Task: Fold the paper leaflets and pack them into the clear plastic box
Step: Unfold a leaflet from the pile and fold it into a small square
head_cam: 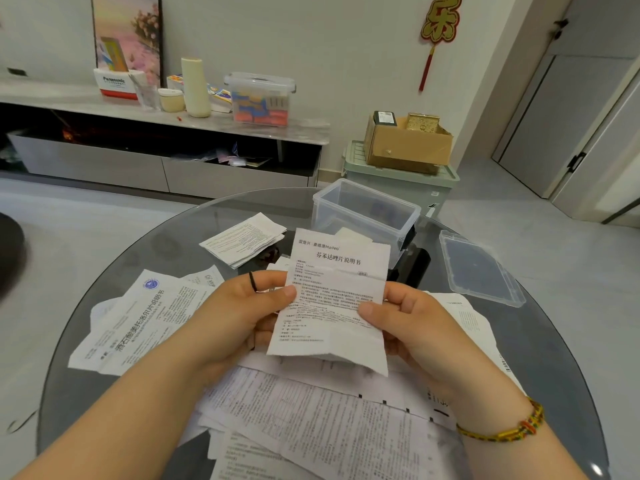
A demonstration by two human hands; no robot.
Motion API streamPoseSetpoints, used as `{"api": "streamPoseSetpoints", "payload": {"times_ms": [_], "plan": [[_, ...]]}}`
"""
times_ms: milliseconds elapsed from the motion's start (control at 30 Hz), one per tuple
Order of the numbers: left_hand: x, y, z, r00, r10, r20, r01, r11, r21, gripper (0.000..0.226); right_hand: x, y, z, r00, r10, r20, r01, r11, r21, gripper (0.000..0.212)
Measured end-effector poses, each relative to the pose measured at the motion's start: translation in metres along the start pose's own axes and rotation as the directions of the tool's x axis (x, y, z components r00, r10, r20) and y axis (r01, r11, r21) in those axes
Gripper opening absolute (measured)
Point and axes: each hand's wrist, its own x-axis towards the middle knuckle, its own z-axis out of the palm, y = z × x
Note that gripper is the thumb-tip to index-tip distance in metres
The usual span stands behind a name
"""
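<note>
Holding one creased leaflet point(332, 299) up off the table point(166, 237) with both hands right now. The left hand point(239, 306) is pinching its left edge and the right hand point(408, 317) is pinching its right edge, thumbs on the printed face and the other fingers point(266, 278) curling round behind the sheet. So both sets of fingers are grasping that one paper, nothing let go.

The sheet is sitting mostly opened out, old crease lines showing, bottom edge bending back a bit. I'm reading this as the folding step just getting going on this sheet, not packing yet.

The clear plastic box point(349, 220) is standing open at the far side of the table, just behind the leaflet's top edge, with its lid point(481, 268) lying off to the right. A small stack of folded leaflets point(242, 244) is lying left of the box, and a heap of loose sheets point(311, 410) is spreading under the wrists.

Next move is probably calling for bringing the halves together along an existing crease and pressing it flat — then reaching over to the box.
</note>
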Motion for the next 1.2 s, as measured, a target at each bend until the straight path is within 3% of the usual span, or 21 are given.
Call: {"api": "streamPoseSetpoints", "payload": {"times_ms": [100, 167, 233, 300, 467, 533, 700, 900, 1067, 1200], "plan": [[0.000, 0.001, -0.002, 1.000, -0.004, 0.029, 0.007, 0.996, -0.091, 0.017, -0.001, -0.001, 0.000, 1.000, 0.010, 0.022, -0.011, 0.999, 0.050, 0.014], [0.000, 0.000, -0.005, 0.998, 0.006, 0.067, 0.003, 0.991, -0.133, 0.006, -0.001, 0.000, 0.000, 1.000, 0.014, 0.015, -0.015, 0.996, 0.090, 0.009], [0.000, 0.001, -0.007, 0.993, 0.030, 0.111, -0.011, 0.987, -0.162, 0.021, -0.001, -0.001, -0.001, 1.000, 0.019, 0.000, -0.018, 0.992, 0.125, 0.017], [0.001, 0.000, -0.009, 0.993, 0.033, 0.114, -0.016, 0.989, -0.150, 0.014, -0.001, -0.001, -0.001, 1.000, 0.005, 0.000, -0.004, 0.989, 0.149, 0.019], [0.000, 0.004, -0.007, 0.995, 0.028, 0.096, -0.024, 0.999, -0.035, 0.026, 0.002, 0.001, -0.003, 0.998, 0.020, -0.063, -0.011, 0.991, 0.133, 0.039], [-0.002, 0.006, -0.004, 0.997, 0.029, 0.076, -0.032, 0.999, 0.037, 0.015, 0.002, 0.001, -0.002, 0.996, 0.021, -0.087, -0.012, 0.995, 0.102, 0.033], [0.000, 0.000, 0.002, 0.982, 0.148, -0.119, -0.108, 0.951, 0.290, 0.025, 0.002, 0.000, 0.000, 0.990, 0.041, -0.138, -0.028, 0.995, 0.096, 0.019], [0.000, -0.002, 0.004, 0.957, 0.225, -0.182, -0.149, 0.923, 0.356, 0.022, 0.001, 0.002, 0.000, 0.994, 0.036, -0.101, -0.036, 0.999, 0.007, 0.016], [0.001, -0.003, 0.002, 0.959, 0.241, -0.152, -0.164, 0.902, 0.399, 0.024, -0.001, 0.004, 0.004, 0.990, 0.028, -0.136, -0.045, 0.992, -0.121, 0.020], [0.003, 0.000, -0.004, 0.973, 0.210, -0.092, -0.141, 0.865, 0.482, 0.013, 0.000, 0.004, 0.005, 0.985, 0.015, -0.171, -0.052, 0.975, -0.215, 0.023]]}}
